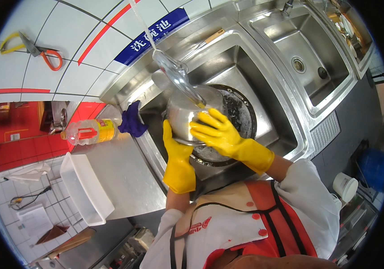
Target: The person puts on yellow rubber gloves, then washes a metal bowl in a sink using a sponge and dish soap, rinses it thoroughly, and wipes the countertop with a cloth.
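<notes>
A rounded stainless steel pot (pixel 182 104) is tilted in the left sink basin (pixel 256 101), beneath the metal faucet (pixel 182 79). My left hand (pixel 178 158), in a yellow rubber glove, grips the pot near its rim, thumb up along the outer wall. Gloved in yellow too, my right hand (pixel 219 134) lies against the pot's opposite side with its fingers spread over the metal. Under the pot sits a round dark-rimmed pan (pixel 244 116) with suds and liquid in it. The pot's inside is hidden from me.
A purple cloth (pixel 133 119) hangs on the sink's left edge, beside a plastic bottle (pixel 93 131) and a white tub (pixel 86 191). A wooden-handled tool (pixel 214 36) lies on the back ledge. Scissors (pixel 35 50) hang on the wall. A second sink (pixel 308 43) is at right.
</notes>
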The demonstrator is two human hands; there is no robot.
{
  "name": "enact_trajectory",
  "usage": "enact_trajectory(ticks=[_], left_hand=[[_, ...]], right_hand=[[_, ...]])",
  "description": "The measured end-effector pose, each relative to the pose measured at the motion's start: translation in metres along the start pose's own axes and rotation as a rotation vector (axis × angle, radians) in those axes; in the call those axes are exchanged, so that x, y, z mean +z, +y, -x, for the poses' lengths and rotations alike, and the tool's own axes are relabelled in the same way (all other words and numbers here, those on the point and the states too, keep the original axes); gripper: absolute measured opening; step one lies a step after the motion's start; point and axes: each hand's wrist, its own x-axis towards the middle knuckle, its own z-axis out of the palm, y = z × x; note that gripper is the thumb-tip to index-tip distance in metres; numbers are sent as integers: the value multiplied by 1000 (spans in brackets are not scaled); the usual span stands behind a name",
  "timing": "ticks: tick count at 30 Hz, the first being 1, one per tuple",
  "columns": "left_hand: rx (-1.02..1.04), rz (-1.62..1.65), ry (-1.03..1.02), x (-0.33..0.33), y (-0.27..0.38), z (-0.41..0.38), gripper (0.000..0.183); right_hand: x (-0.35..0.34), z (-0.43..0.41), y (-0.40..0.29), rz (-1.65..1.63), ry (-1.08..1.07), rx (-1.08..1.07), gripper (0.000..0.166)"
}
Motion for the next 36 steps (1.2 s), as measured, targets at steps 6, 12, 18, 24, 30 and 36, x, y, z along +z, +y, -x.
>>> enact_trajectory(ticks=[6,12,18,24,30,36], left_hand=[[329,-957,38,-19,-4,19,52],[35,-575,152,-29,-11,23,53],[-72,-226,245,-5,8,30,57],[-52,-326,220,-17,-13,11,60],[152,-1067,268,-30,-33,4,44],[-84,-307,278,34,-22,21,46]], right_hand=[[2,9,5,-209,255,415,45],[20,-20,54,-795,89,490,43],[38,44,64,-708,29,880,41],[24,5,-4,-157,93,394,44],[94,-8,77,-271,-134,619,32],[124,96,158,-840,-64,866,34]])
